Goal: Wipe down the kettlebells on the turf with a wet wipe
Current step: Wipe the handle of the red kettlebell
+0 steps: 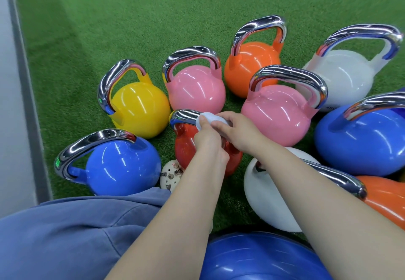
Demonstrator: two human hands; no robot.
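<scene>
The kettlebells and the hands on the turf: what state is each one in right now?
Red kettlebell: upright, chrome handle being wiped.
Wet wipe: bunched on that handle, held by both hands.
Left hand: grips the wipe.
Right hand: pinches the wipe.
Yellow kettlebell: upright, untouched.
Blue kettlebell: upright, untouched.
White kettlebell: upright, under the right forearm.

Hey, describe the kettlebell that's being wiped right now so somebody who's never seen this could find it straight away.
On the green turf, kettlebells stand in a tight cluster. Look in the middle, just in front of the yellow kettlebell and a pink kettlebell. It is the only red kettlebell, and both hands hold a white wipe on its shiny handle.
</scene>
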